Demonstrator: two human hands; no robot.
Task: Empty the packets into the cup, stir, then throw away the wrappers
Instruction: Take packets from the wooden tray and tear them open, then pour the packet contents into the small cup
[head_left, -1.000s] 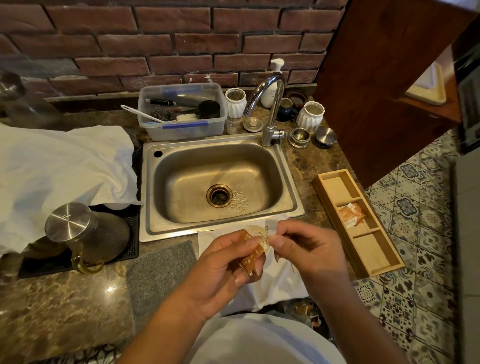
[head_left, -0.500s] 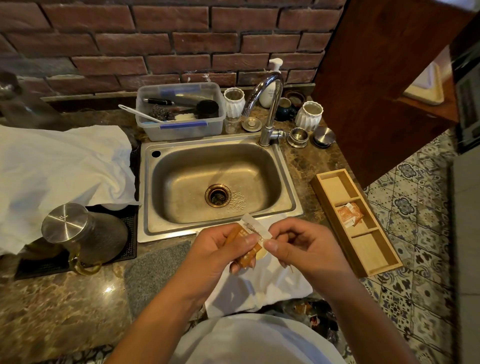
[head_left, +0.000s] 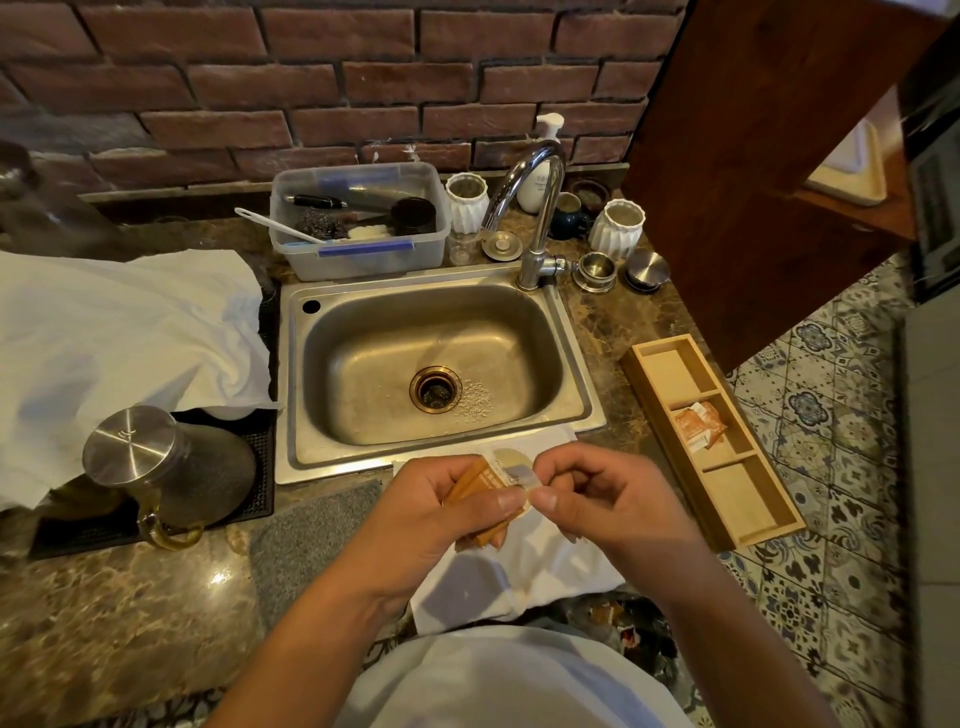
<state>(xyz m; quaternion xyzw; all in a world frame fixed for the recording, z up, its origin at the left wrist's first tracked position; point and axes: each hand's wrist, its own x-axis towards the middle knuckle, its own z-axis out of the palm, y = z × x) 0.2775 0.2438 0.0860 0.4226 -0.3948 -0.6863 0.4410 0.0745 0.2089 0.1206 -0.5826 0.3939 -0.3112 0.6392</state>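
Head view, the only one supplied. We find both hands held together just in front of the sink (head_left: 582, 415), over a white cloth (head_left: 519, 577) that lies on the counter (head_left: 130, 613).

The left hand (head_left: 431, 514) has its fingers curled round a bundle of orange packets (head_left: 475, 486), thumb pressed on top. The right hand (head_left: 608, 499) pinches the pale top edge of one packet between thumb and forefinger; its other fingers are curled in. The two thumbs sit nearly touching. We judge this to be a packet being torn open, though no tear is plainly visible.

A pale round rim shows just behind the packets, between the hands. It may be the cup (head_left: 511, 460); most of it is hidden, so we cannot say what it holds.

More packets (head_left: 698, 423) lie in the middle compartment of the wooden tray (head_left: 769, 525) to the right, well apart from the hands.

Progress, as a judgement: the task stands at its first stage. Emptying is in hand at best. No stirrer is seen in either hand, so stirring is not yet done. Wrappers remain to be thrown away; we cannot make out a bin for certain.
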